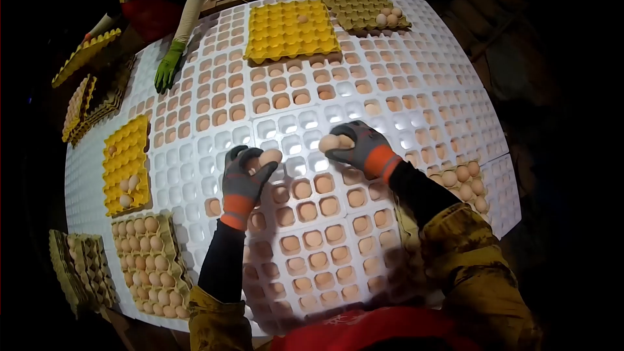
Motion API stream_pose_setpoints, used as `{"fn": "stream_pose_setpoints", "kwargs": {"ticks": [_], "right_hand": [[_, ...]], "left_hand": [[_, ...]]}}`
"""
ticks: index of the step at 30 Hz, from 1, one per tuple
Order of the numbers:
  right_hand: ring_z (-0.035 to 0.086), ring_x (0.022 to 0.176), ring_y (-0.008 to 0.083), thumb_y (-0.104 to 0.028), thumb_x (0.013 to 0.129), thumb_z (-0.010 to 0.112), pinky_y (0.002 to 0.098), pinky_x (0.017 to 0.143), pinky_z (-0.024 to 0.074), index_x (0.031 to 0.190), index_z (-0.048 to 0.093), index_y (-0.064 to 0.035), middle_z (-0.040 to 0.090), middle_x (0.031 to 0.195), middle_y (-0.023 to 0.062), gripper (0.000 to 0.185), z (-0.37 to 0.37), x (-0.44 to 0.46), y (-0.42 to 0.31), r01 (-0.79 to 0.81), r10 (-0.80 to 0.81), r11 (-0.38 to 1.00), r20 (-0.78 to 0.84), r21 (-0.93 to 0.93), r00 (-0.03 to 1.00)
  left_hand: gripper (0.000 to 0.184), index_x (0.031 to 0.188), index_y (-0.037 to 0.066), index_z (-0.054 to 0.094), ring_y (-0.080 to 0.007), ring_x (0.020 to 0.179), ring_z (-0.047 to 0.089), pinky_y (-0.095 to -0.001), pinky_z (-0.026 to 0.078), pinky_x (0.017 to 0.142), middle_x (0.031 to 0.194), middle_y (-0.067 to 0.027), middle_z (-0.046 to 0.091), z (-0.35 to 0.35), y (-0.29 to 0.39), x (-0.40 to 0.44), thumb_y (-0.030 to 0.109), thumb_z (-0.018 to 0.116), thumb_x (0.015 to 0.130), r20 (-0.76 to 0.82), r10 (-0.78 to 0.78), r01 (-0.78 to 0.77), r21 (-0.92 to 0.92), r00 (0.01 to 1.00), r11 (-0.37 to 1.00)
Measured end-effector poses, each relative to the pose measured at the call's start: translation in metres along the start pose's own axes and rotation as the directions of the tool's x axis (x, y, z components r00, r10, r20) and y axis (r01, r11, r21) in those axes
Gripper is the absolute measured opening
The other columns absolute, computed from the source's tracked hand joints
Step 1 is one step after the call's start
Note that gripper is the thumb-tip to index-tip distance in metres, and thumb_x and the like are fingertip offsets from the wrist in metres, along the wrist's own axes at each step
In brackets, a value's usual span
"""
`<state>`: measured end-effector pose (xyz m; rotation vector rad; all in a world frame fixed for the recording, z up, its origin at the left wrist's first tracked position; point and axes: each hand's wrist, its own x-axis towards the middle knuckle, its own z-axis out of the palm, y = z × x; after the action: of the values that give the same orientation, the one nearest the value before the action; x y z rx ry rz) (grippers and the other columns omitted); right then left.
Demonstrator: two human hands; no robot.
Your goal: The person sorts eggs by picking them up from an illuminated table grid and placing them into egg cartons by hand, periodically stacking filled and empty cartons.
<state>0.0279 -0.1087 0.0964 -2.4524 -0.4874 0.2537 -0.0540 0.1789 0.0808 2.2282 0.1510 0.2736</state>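
Note:
My left hand (244,179), in a grey glove with an orange cuff, is closed on a brown egg (270,156); a second egg seems to show against its palm. Across from it, my right hand (362,146), gloved alike, grips light brown eggs (329,143), at least two as far as I can see. Both hands hover over a white sheet (224,136) of square pockets. Below and between them, pockets hold single eggs (306,211), while the pockets in a band just beyond my hands hold none.
Yellow trays (292,29) with few eggs lie at the back and left (127,162). Fuller egg trays stand at the front left (148,263) and right (463,182). A tan tray (364,10) lies behind. Across the table, a co-worker's green-gloved hand (169,67) reaches down.

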Motion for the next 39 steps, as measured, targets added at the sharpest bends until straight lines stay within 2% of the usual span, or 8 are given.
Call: {"fn": "stream_pose_setpoints", "kwargs": {"ticks": [7, 18, 22, 25, 29, 32, 35, 39], "right_hand": [[0.063, 0.105, 0.0306, -0.039, 0.083, 0.070, 0.0400, 0.090, 0.0512, 0.118, 0.064, -0.0148, 0.061, 0.120, 0.0138, 0.043, 0.048, 0.098, -0.022, -0.075, 0.037, 0.894, -0.094, -0.441, 0.995], [0.062, 0.076, 0.0130, -0.015, 0.095, 0.063, 0.0289, 0.061, 0.0545, 0.129, 0.062, -0.0113, 0.065, 0.104, 0.0032, 0.034, 0.001, 0.112, 0.061, -0.082, 0.380, 0.451, -0.108, 0.889, 0.919], [0.060, 0.111, 0.0262, -0.014, 0.094, 0.061, 0.0339, 0.095, 0.0491, 0.129, 0.060, -0.0117, 0.059, 0.129, 0.0103, 0.035, 0.013, 0.157, 0.093, 0.332, -0.111, 0.899, -0.585, 0.286, 0.804], [0.040, 0.136, 0.0352, -0.018, 0.098, 0.050, 0.0434, 0.114, 0.0322, 0.136, 0.057, -0.0164, 0.051, 0.143, 0.0126, 0.038, 0.044, 0.160, 0.120, 0.203, -0.325, 0.891, -0.257, -0.407, 0.910], [0.063, 0.113, 0.0286, -0.021, 0.096, 0.061, 0.0358, 0.094, 0.0506, 0.134, 0.057, -0.0121, 0.062, 0.129, 0.0126, 0.039, 0.002, 0.120, 0.089, 0.115, 0.015, 0.920, -0.328, 0.375, 0.945], [0.065, 0.106, 0.0226, -0.020, 0.096, 0.061, 0.0330, 0.091, 0.0518, 0.127, 0.064, -0.0135, 0.067, 0.120, 0.0112, 0.032, -0.043, 0.061, 0.074, 0.023, 0.033, 0.939, -0.155, 0.343, 0.987], [0.067, 0.098, 0.0263, -0.025, 0.093, 0.062, 0.0368, 0.087, 0.0532, 0.119, 0.067, -0.0141, 0.068, 0.112, 0.0120, 0.029, -0.034, 0.034, 0.075, 0.134, -0.121, 0.972, -0.074, 0.195, 0.990], [0.060, 0.112, 0.0327, -0.030, 0.092, 0.060, 0.0427, 0.095, 0.0487, 0.125, 0.062, -0.0161, 0.062, 0.125, 0.0138, 0.036, 0.016, 0.069, 0.046, 0.114, -0.124, 0.991, -0.158, -0.073, 0.980]], "left_hand": [[0.040, 0.106, 0.017, 0.069, -0.0344, 0.111, 0.059, -0.0435, 0.053, 0.087, 0.127, -0.0121, 0.056, 0.060, -0.016, 0.085, 0.036, 0.082, 0.073, -0.018, 0.173, -0.147, 0.455, 0.985, 0.878], [0.045, 0.138, 0.018, 0.057, -0.0222, 0.086, 0.066, -0.0309, 0.054, 0.074, 0.122, -0.0102, 0.064, 0.038, -0.053, 0.093, 0.020, 0.062, 0.094, 0.036, 0.235, -0.236, 0.254, 0.971, 0.938], [0.049, 0.142, 0.009, 0.051, -0.0099, 0.086, 0.058, -0.0241, 0.050, 0.074, 0.119, -0.0075, 0.063, 0.021, -0.086, 0.103, 0.014, 0.058, 0.094, -0.095, -0.281, 0.163, -0.624, 0.955, 0.765], [0.055, 0.147, 0.008, 0.043, -0.0210, 0.118, 0.053, -0.0333, 0.042, 0.101, 0.134, -0.0148, 0.053, 0.008, -0.095, 0.092, 0.014, 0.052, 0.093, -0.291, -0.157, -0.005, -0.487, 0.944, 0.873], [0.047, 0.139, 0.009, 0.053, -0.0177, 0.117, 0.055, -0.0324, 0.043, 0.101, 0.135, -0.0080, 0.056, 0.023, -0.109, 0.091, 0.005, 0.059, 0.093, -0.473, 0.111, -0.198, -0.139, 0.874, 0.970], [0.031, 0.124, 0.009, 0.065, -0.0240, 0.111, 0.059, -0.0368, 0.048, 0.096, 0.124, -0.0104, 0.057, 0.035, -0.127, 0.090, 0.006, 0.060, 0.094, -0.284, 0.446, -0.290, 0.456, 0.849, 0.842], [0.026, 0.115, 0.008, 0.069, -0.0289, 0.108, 0.062, -0.0401, 0.049, 0.095, 0.122, -0.0120, 0.060, 0.046, -0.115, 0.092, 0.006, 0.065, 0.090, -0.194, 0.224, -0.246, -0.099, 0.955, 0.964], [0.027, 0.111, 0.007, 0.070, -0.0331, 0.116, 0.060, -0.0423, 0.049, 0.098, 0.122, -0.0144, 0.065, 0.056, -0.103, 0.089, 0.005, 0.068, 0.084, -0.195, 0.563, -0.452, 0.416, 0.803, 0.789]]}}
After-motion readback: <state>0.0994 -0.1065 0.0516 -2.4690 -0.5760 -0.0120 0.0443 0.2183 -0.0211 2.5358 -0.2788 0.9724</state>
